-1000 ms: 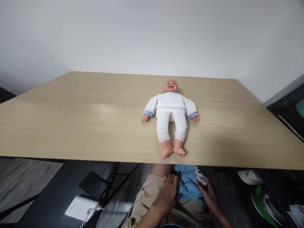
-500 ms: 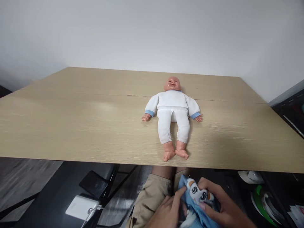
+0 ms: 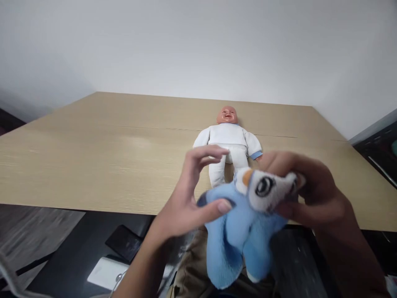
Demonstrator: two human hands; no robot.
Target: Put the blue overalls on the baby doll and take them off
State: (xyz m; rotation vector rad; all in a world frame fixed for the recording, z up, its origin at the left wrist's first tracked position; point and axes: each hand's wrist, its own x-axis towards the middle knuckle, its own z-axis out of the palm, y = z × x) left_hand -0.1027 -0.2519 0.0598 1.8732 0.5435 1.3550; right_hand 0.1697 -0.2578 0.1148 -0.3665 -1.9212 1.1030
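A baby doll (image 3: 230,140) in white clothes with blue cuffs lies face up on the wooden table (image 3: 108,165), head toward the wall. In front of it, above the table's near edge, both my hands hold up a fluffy blue garment (image 3: 238,231) with a white cartoon eye patch. My left hand (image 3: 192,194) pinches the blue fabric with its thumb, fingers partly spread. My right hand (image 3: 310,190) is closed around the white patch end. The garment hides the doll's legs and feet.
Below the table edge at left, a white box (image 3: 104,271) and a dark flat object (image 3: 122,242) lie on a dark surface. My beige-trousered lap (image 3: 192,277) shows at the bottom. Dark shelving (image 3: 378,149) stands at the right.
Both hands have lifted the blue garment from my lap, below the table edge, up in front of the doll. The doll has not moved.
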